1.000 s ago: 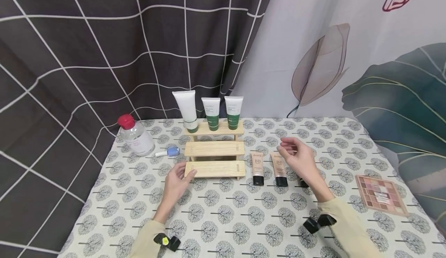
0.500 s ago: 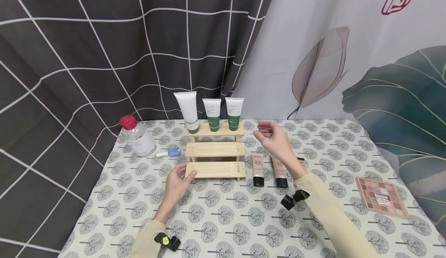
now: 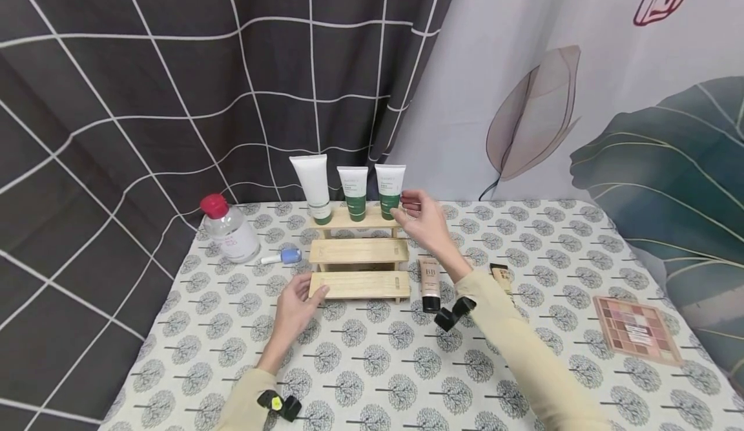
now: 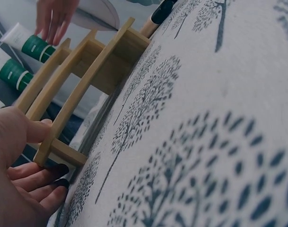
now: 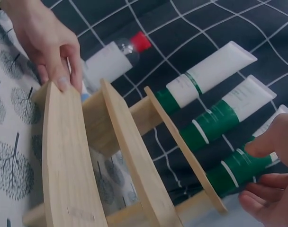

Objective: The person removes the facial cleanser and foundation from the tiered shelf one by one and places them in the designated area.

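A white-and-green plastic tube (image 3: 390, 189) stands nearly upright at the right end of the top step of the three-step pale wooden stand (image 3: 359, 250). It lies just leftward of the nearer right hand (image 3: 427, 223), whose fingers are parted; contact I cannot tell. The left hand (image 3: 295, 305) pinches the stand's lowest step.

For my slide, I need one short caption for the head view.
Left hand grips the lowest step of a wooden stand; right hand beside the rightmost tube of three on top.

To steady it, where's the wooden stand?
The wooden stand is near centre in the head view, left of the beige tube, left hand gripping its front.
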{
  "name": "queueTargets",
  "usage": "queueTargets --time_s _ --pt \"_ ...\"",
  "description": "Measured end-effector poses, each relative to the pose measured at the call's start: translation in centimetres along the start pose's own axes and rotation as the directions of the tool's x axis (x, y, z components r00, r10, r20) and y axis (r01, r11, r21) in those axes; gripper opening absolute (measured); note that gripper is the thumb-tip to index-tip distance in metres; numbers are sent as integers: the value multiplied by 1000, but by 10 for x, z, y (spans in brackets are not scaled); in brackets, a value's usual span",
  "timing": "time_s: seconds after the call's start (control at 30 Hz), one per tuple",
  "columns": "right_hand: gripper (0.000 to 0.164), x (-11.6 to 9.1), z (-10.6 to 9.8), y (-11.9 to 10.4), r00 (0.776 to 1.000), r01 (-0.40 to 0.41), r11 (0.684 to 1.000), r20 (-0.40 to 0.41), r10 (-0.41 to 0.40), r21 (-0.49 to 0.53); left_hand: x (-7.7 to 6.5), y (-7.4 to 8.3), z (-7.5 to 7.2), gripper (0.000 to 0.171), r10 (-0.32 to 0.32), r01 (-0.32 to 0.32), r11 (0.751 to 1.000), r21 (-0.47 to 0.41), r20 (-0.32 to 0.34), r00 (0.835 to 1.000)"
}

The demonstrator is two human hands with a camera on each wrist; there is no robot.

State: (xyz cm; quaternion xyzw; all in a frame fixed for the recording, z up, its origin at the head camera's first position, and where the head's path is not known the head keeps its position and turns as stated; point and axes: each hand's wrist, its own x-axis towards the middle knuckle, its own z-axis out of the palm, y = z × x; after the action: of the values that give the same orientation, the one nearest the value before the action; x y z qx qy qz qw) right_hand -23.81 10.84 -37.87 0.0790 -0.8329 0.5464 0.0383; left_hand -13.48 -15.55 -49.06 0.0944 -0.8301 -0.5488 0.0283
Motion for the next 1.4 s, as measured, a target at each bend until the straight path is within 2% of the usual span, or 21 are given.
queueTargets --time_s 0.17,0.4,0.63,0.83,1.17,1.4 --pt "52 5 14 2 999 14 1000 -41 -14 16 0 -1 1 57 -6 6 1000 -12 2 1000" --pt "44 10 31 14 983 108 993 -143 -113 -42 0 -2 0 57 0 0 1000 0 -4 1000" --pt "39 10 33 19 970 156 986 -182 -164 -58 1 -3 0 56 14 -14 1000 4 -9 1000" --pt "38 10 26 24 972 148 989 -183 -149 -16 0 -2 -1 57 20 -20 1000 -4 -9 1000" --pt "41 10 6 35 967 112 992 -234 -97 54 1 -4 0 58 14 -14 1000 13 -4 1000" --pt "42 11 -6 42 973 -11 996 -229 32 93 1 -5 1 58 7 -7 1000 14 -1 1000"
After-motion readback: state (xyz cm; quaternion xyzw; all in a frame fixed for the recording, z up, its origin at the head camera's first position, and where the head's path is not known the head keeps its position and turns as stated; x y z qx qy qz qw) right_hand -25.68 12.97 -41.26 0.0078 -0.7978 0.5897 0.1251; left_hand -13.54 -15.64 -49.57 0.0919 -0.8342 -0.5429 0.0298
